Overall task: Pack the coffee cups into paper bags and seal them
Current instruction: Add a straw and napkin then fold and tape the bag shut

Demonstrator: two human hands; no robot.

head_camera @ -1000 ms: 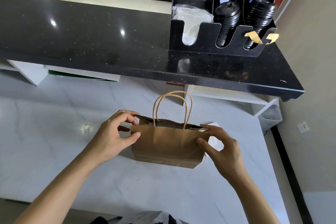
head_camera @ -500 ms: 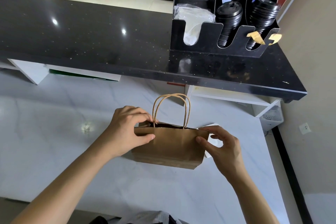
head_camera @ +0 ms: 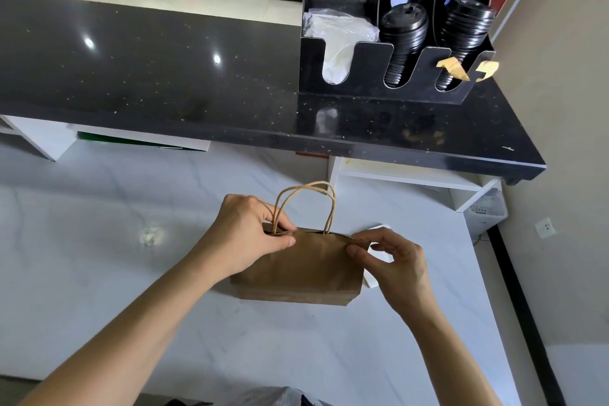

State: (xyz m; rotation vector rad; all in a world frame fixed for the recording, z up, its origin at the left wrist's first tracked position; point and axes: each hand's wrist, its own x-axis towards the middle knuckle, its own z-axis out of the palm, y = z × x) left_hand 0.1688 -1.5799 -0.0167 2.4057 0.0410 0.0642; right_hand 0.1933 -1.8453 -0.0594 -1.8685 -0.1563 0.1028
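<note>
Since a second ago our left hand point(head_camera: 245, 234) has slid inward along the bag's rim to the handle base, and the mouth has gone from gaping to nearly flat. White worktop point(head_camera: 99, 273) carries the paper bag point(head_camera: 296, 269), upright, centre. Left fingers clamped on the top edge by the handles point(head_camera: 306, 204); right hand point(head_camera: 395, 260) pinches the right corner. We'd keep both rims aligned, press flat, then fold evenly. Cup not visible.

Matt brown paper bag point(head_camera: 296, 269) on glossy white marble-look counter point(head_camera: 99, 273); polished black speckled shelf point(head_camera: 164, 76).
</note>
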